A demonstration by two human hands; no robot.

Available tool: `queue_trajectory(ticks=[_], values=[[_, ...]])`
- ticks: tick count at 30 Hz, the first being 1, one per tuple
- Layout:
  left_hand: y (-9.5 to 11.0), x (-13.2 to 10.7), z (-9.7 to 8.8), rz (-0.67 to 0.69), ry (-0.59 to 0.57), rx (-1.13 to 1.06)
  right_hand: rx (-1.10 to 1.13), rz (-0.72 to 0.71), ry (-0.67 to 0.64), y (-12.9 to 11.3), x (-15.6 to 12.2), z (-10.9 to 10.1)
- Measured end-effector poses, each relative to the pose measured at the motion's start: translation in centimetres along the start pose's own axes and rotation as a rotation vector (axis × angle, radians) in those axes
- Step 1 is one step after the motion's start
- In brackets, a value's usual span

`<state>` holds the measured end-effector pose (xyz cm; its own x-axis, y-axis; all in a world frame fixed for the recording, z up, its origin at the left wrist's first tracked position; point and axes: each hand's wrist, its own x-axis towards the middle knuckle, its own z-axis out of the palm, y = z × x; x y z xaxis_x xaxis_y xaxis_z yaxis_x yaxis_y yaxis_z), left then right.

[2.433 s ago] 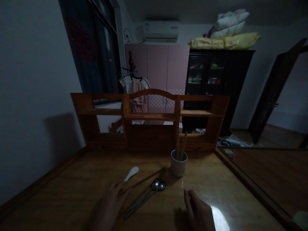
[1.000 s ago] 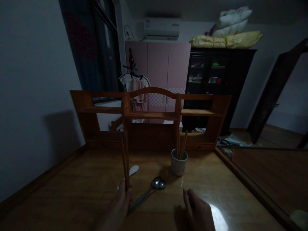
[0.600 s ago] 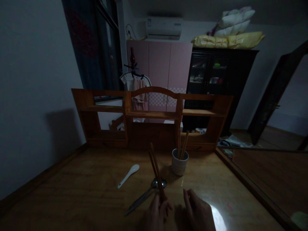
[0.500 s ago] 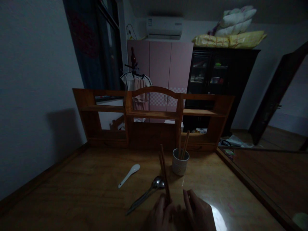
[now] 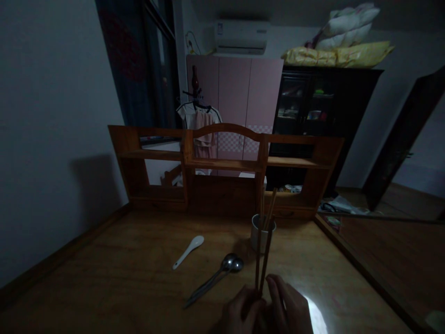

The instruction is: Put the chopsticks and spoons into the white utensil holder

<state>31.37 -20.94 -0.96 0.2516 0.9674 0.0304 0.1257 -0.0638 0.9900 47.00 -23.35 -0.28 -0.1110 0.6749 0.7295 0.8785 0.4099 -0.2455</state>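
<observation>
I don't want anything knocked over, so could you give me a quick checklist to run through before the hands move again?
1. Grip on the held chopsticks: ok, the left hand has both near their lower ends.
2. Held pair together: not ok, they spread apart toward the top.
3. Right hand clear of the pair: cannot tell, it is close beside the left and any contact is hidden.
4. Cup upright: ok, with other chopsticks standing in it.
5. Held pair clear of the cup: cannot tell, they overlap it in this view.
6. Metal spoons and white spoon lying flat: ok, all on the table.
</observation>
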Motion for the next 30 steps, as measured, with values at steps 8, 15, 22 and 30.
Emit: queue_trajectory(ticks=[8, 15, 22, 30], values=[[0.6, 0.5, -0.4, 0.012, -0.069, -0.115, 0.487, 0.368, -0.008, -3.2, 8.2, -4.4], [-1.8, 1.0, -0.1, -0.012, -0.113, -0.186, 0.601, 0.318, -0.057, -4.2, 11.4, -5.3], [-2.9, 1.5, 0.0, 0.031, -0.173, -0.247, 0.654, 0.287, -0.144, -4.6, 11.1, -5.9], [-2.8, 1.5, 0.3, -0.061, -0.169, -0.150, 0.646, 0.264, -0.217, -4.6, 10.8, -6.3]])
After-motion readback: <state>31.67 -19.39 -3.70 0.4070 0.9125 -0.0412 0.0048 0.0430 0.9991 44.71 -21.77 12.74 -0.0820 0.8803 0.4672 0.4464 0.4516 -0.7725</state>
